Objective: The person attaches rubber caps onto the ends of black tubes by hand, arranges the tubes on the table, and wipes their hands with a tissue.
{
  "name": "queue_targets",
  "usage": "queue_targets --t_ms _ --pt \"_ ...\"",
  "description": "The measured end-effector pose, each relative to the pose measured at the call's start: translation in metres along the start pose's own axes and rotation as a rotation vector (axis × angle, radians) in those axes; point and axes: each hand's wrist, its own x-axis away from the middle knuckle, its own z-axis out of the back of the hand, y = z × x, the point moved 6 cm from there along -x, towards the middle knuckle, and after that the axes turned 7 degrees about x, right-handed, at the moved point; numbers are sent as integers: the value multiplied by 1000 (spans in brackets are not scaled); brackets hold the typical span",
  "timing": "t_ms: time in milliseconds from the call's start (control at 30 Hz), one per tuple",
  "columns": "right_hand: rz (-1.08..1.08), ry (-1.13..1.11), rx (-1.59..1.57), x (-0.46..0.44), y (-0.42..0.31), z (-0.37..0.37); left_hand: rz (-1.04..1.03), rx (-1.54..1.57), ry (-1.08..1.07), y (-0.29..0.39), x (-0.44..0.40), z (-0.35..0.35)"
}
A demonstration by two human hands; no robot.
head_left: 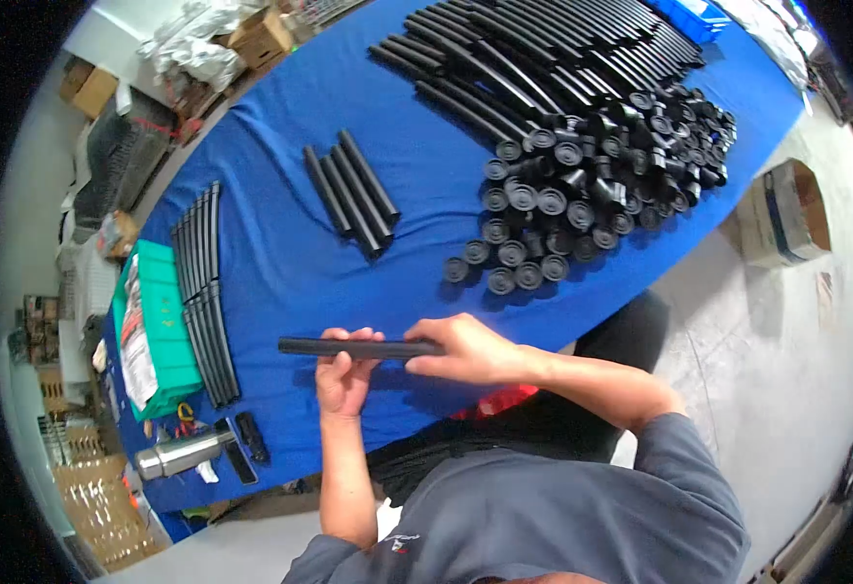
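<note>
A black tube [300,346] lies level in front of my body, above the near edge of the blue cloth. My left hand [343,385] is closed around its middle, thumb on the near side and fingertips showing beyond it. My right hand [467,352] grips the tube's right end, and the palm hides that end. Beyond my hands, several loose black tubes [353,195] rest side by side. To the right of them is a heap of round black caps [551,201] with ringed faces, some lying separately at its near edge.
Rows of black tubes [504,58] cover the table's far side, near a blue bin [694,18]. At left are more thin tubes [214,336], a green crate [175,341], a steel flask [181,456] and a phone [241,463]. A cardboard box [784,216] stands on the floor at right.
</note>
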Motion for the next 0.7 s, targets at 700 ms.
queue_targets --t_ms 700 --pt "77 96 25 3 -3 0 -7 6 -53 1 0 -3"
